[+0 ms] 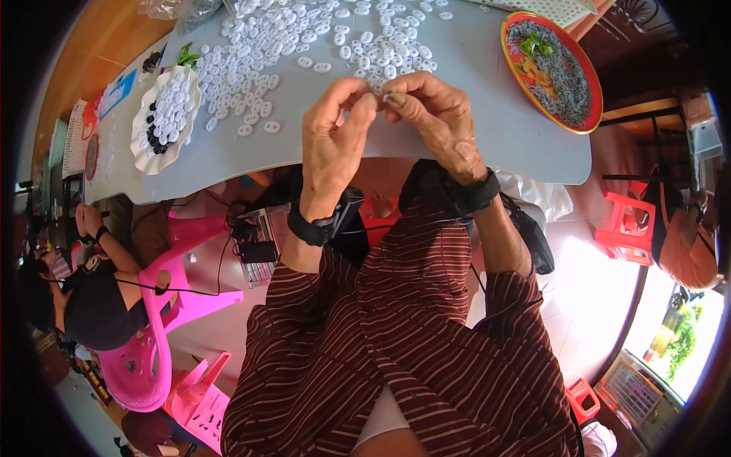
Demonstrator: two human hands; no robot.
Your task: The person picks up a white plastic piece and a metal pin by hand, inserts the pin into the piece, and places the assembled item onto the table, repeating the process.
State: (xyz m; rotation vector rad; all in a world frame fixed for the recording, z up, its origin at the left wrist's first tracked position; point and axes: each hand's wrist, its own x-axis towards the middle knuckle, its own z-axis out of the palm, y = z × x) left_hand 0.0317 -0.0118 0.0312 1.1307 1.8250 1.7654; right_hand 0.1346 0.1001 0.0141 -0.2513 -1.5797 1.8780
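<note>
Above the table's near edge, my left hand point(335, 133) and my right hand point(442, 126) meet with fingertips pinched together. Whatever sits between them is too small and too covered by the fingers to name. Just beyond the fingertips lie many small white oval pieces with two holes point(259, 53), spread loosely over the grey table point(457, 68). Off to the right, a round red plate with a gold rim point(596, 91) holds a heap of small grey pieces point(560, 87) and something green point(536, 46). A white wavy-edged dish point(142, 156) on the left carries white ovals and black pieces.
Clear plastic bags point(164, 7) lie at the far left of the table. A person in black point(99, 305) sits on a pink chair point(156, 343) at left, near a red stool point(202, 407). Another person point(681, 247) is by a red chair point(628, 225) at right.
</note>
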